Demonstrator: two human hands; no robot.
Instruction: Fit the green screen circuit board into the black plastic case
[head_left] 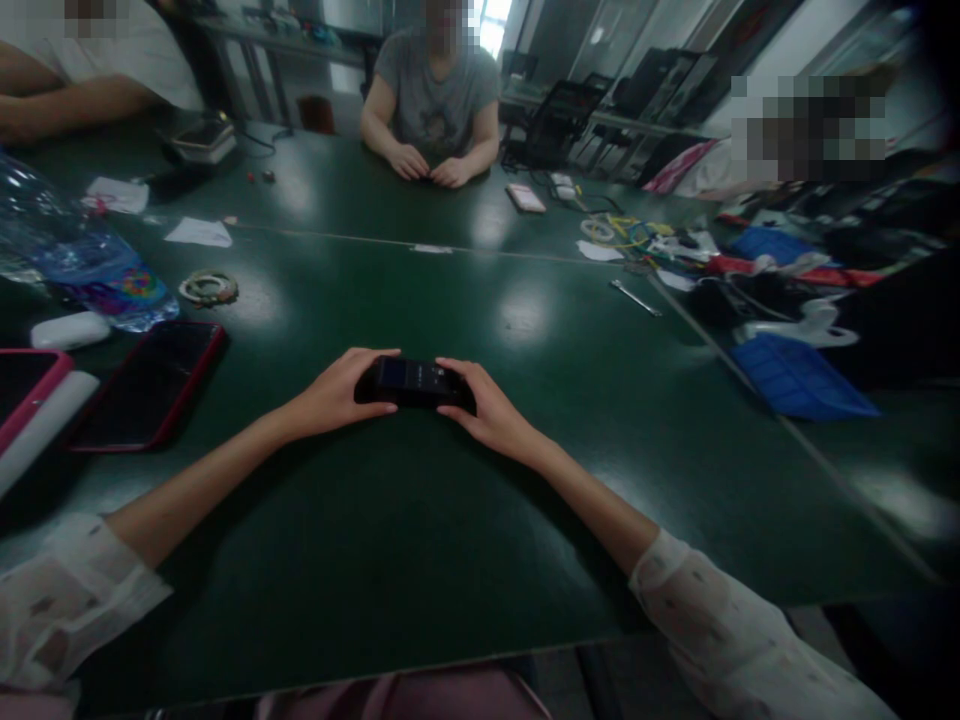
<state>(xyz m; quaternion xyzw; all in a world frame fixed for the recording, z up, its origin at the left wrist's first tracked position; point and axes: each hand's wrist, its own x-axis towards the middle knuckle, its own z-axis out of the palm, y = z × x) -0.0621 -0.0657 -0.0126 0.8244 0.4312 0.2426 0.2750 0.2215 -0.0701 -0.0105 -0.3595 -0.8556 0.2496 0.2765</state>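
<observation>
Gripping a black device [420,380] at the frame's centre with left hand [341,396] and right hand [491,405], closed on opposite ends, seemingly to steady it and leave its upper face uncovered. Having a red-edged phone [154,385] flat at left, perhaps for easy reach. Farther out, having tangled cables [624,232] toward the upper right, apparently set aside to avoid crowding the hands.

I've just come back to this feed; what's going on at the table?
The left hand and right hand hold a small black device between them, one at each end. Whether it rests on the green table or is slightly raised, I can't tell. To the left lie a red-cased phone and, farther off, a plastic bottle. Across the table sits a person in a grey T-shirt.
</observation>
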